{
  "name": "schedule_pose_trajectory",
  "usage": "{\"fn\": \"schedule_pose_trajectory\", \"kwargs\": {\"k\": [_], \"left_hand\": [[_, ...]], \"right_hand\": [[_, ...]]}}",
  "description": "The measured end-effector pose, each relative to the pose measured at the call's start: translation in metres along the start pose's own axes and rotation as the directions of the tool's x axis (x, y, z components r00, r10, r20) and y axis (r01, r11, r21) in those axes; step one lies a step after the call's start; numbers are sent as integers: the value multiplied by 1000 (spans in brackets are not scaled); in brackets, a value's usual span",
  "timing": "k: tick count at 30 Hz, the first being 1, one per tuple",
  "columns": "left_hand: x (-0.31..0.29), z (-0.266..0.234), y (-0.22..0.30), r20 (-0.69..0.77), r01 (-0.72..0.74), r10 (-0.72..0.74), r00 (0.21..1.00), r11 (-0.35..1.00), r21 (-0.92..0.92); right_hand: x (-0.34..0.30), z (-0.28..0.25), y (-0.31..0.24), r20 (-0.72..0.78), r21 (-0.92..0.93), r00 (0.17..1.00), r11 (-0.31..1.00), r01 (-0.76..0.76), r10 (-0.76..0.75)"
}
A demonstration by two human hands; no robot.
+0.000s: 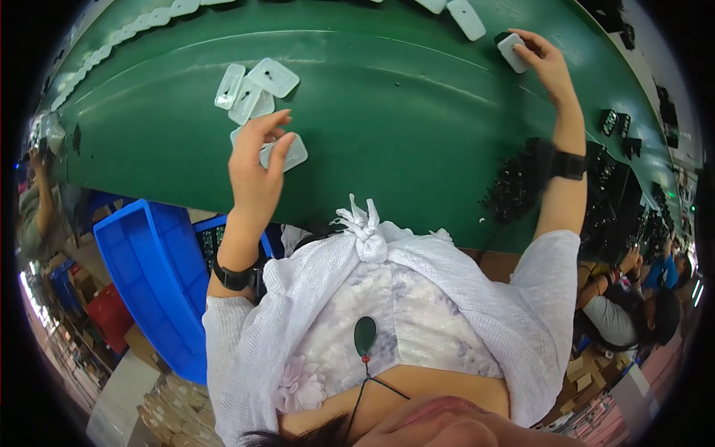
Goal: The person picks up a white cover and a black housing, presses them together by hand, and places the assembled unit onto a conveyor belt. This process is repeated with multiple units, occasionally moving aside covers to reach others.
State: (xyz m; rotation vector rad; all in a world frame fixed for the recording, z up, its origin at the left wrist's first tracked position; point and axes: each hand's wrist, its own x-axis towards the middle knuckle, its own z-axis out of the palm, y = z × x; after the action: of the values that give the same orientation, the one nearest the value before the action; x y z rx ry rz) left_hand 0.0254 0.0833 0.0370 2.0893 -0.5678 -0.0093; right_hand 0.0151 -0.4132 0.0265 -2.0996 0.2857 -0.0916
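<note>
My right hand (550, 68), at the far right of the table, pinches a white rounded plastic plate (512, 54) between thumb and fingers. Something black shows at that plate's upper edge. Over another white plate (296, 155), left of the middle, my left hand (257, 153) hovers or rests with thumb and forefinger apart; whether it touches the plate I cannot tell. Just beyond it lies a loose pile of similar plates (275, 77), some overlapping, with small dark marks in their middles. My left palm hides part of what lies beneath it.
The green table (387, 141) carries a curved row of white plates (141, 24) along its far left edge and another plate (467, 19) at the top. Black parts (518, 182) are heaped by my right forearm. A blue bin (153, 276) stands below left. Other people work at both sides.
</note>
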Motion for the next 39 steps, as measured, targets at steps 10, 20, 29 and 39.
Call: {"fn": "schedule_pose_trajectory", "kwargs": {"k": [10,20,29,39], "left_hand": [[-30,-12,-9,231,-216,117,966,856,470],[-18,13,-9,290,-360,239,927,786,503],[47,55,-4,294,-403,279,914,714,573],[79,16,-6,742,-788,380,552,529,316]], "right_hand": [[38,-12,28,-38,-125,999,992,13,-18],[-102,-89,-29,-431,-404,902,901,-158,-35],[-246,-39,-62,-358,-841,891,319,-437,279],[-269,17,-45,-491,-720,851,462,-518,189]]}}
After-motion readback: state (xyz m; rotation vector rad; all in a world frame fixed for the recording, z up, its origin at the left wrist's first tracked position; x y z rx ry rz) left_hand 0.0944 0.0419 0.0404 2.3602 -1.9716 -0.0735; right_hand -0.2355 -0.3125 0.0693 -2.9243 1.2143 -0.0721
